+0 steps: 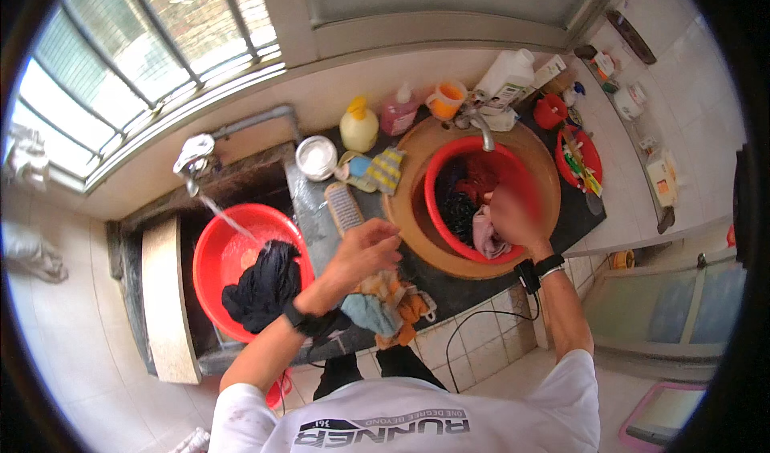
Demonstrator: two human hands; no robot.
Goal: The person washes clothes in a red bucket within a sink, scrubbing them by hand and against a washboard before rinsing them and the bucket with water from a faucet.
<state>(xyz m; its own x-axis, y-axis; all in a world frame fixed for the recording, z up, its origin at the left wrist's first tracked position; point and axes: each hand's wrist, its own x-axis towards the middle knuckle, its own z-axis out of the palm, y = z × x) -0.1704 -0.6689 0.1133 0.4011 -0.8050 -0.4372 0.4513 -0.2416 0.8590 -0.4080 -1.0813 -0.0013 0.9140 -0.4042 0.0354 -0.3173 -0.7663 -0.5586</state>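
My right hand [511, 212] is blurred inside the red plastic basin [430, 191] that stands in the tan round sink; whether it grips the pink cloth [487, 235] beside it cannot be told. Dark and red clothes [458, 212] lie in that basin too. My left hand [368, 248] is over the dark counter with fingers apart and nothing visible in it, between a scrub brush [344, 206] and a heap of orange and blue-grey cloths [376, 311]. At the left, water runs from a tap [191, 185] into another red basin [207, 296], where a black garment [267, 287] lies.
The tan sink's rim [548, 176] surrounds the right basin, below a metal faucet [483, 131]. Pump bottles [359, 129], a white jug [505, 77] and an orange-filled cup [446, 100] line the wall. A wooden washboard [168, 299] stands at the left. A cable [475, 314] hangs near my right wrist.
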